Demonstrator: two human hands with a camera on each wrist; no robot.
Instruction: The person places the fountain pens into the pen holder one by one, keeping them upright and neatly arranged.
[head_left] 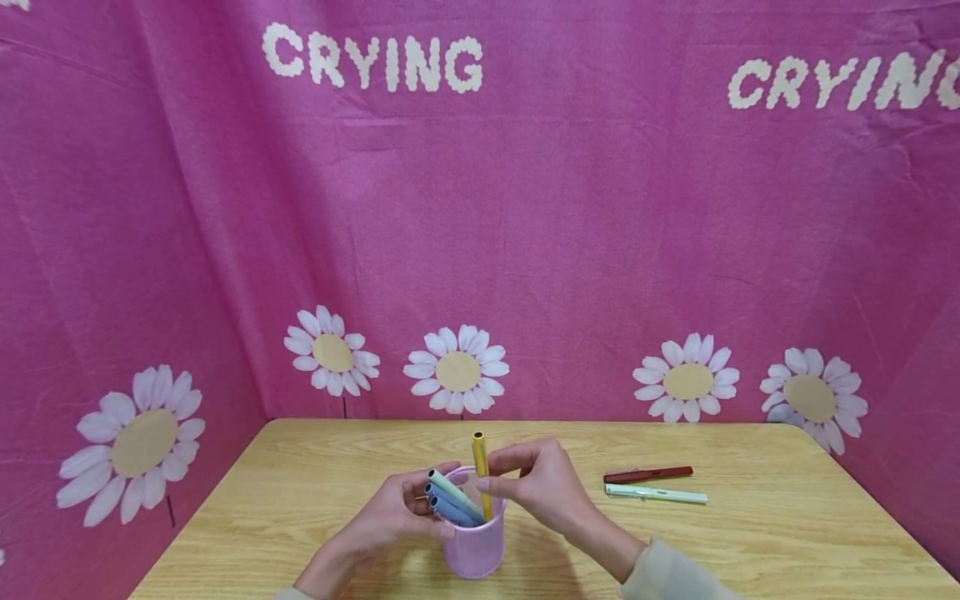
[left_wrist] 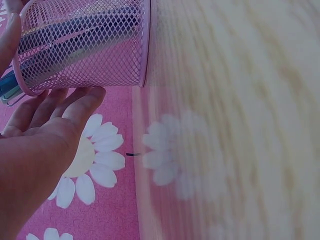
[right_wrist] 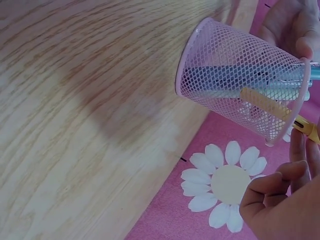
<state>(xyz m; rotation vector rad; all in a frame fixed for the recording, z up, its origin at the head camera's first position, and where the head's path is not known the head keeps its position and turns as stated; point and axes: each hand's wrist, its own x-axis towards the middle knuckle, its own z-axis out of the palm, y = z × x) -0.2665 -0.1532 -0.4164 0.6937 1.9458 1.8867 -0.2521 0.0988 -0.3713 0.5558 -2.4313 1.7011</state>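
On the surface (head_left: pixel 322 450) we see a cup (head_left: pixel 475 552); in it, three pens (head_left: pixel 454 506) at left, a fourth pen (head_left: pixel 480 457) at right. Right of it lie two loose pens (head_left: pixel 657 494), one behind the other. Cloth (head_left: pixel 570 208) hangs behind.

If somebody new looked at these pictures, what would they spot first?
Probably the bright pink cloth behind the table, with its big white daisies low down and "CRYING" up high. Next, maybe the yellow pen, standing partly inside the pink mesh cup, pinched by the right hand while the left hand holds the cup.
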